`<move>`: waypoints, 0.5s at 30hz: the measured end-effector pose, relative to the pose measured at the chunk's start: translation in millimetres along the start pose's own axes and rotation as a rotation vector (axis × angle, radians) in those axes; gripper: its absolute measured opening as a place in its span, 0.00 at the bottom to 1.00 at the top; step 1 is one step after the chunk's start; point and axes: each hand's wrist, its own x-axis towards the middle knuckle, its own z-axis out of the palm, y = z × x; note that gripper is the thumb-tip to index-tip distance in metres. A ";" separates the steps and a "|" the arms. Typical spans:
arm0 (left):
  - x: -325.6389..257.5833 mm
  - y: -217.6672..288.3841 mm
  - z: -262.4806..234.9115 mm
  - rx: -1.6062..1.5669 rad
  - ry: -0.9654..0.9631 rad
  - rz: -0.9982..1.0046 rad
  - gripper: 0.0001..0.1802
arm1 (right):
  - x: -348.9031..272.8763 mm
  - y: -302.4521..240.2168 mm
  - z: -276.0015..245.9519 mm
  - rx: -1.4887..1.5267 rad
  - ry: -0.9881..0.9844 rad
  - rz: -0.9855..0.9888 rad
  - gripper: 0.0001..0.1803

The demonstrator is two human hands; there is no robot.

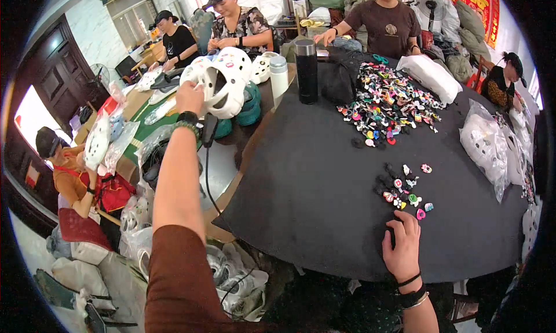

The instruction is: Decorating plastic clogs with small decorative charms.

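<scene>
My left hand (pixel 190 97), arm stretched out to the far left, has its fingers closed on the edge of a white clog (pixel 227 92) with holes in its upper. Another white clog (pixel 234 57) with colourful bits on it sits right behind, and green clogs (pixel 250 106) lie beneath. My right hand (pixel 402 245) rests on the black table (pixel 313 199), fingers slightly curled and thumb apart, holding nothing I can see. Just beyond its fingertips lies a small group of colourful shoe charms (pixel 412 198), the pink charm (pixel 421 213) being closest.
A large heap of charms (pixel 394 98) covers the table's far side, beside a white bag (pixel 430 78). A black flask (pixel 306 72) and a white bottle (pixel 278 77) stand at the back. Bagged clogs (pixel 486 144) lie at right. A black cable (pixel 207 165) hangs by my left arm. Several people work around.
</scene>
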 end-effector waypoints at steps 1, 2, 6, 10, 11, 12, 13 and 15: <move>-2.4 0.6 24.5 -0.002 0.048 -0.006 0.32 | 0.7 0.8 -0.4 0.000 -0.001 0.007 0.13; -9.1 5.4 46.4 0.000 0.098 -0.015 0.34 | 0.9 2.1 -0.6 0.002 -0.003 0.009 0.13; -44.7 -1.0 87.0 0.103 0.047 0.285 0.48 | 1.5 0.9 2.2 -0.020 -0.012 0.024 0.13; -61.5 -4.7 88.3 0.119 -0.377 -0.015 0.51 | 3.1 0.3 7.4 -0.012 -0.026 -0.012 0.14; -57.6 -20.4 86.2 0.074 -0.294 0.046 0.51 | 2.5 -2.3 6.4 -0.004 -0.016 -0.004 0.14; -62.6 -6.3 84.4 -0.048 -0.353 0.014 0.50 | -0.6 1.2 4.6 -0.029 -0.008 0.030 0.14; -66.1 -0.6 83.3 -0.048 -0.327 -0.030 0.48 | -2.2 2.8 3.0 -0.051 -0.009 0.022 0.14; -74.7 -0.8 74.8 0.036 -0.317 -0.042 0.45 | -2.4 2.0 4.3 -0.041 -0.012 -0.005 0.14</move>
